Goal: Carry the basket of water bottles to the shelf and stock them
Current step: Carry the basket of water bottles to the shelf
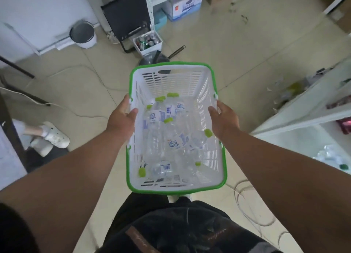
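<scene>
Carrying the basket (pixel 171 78) by its long sides, left hand (pixel 122 118) and right hand (pixel 224 119) both grasping its rim, risks tilting, rolling the loose water bottles (pixel 167 135), or tripping on the lower-right floor cable (pixel 247 199).

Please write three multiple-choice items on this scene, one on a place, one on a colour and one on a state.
1. Where does the small white bin of cans stand?
A. on the floor beyond the basket
B. inside the basket
C. on the shelf at right

2. What colour are the caps of the clear plastic water bottles?
A. red
B. light green
C. black

3. How is the white slotted plastic basket with a green rim held?
A. one hand under its base
B. resting on the floor
C. the left hand and right hand each grip a long side

Answers: 1 A, it sits on the tiles past the far rim; 2 B, green caps show among the bottles; 3 C, both thumbs hook over the side rims.
</scene>
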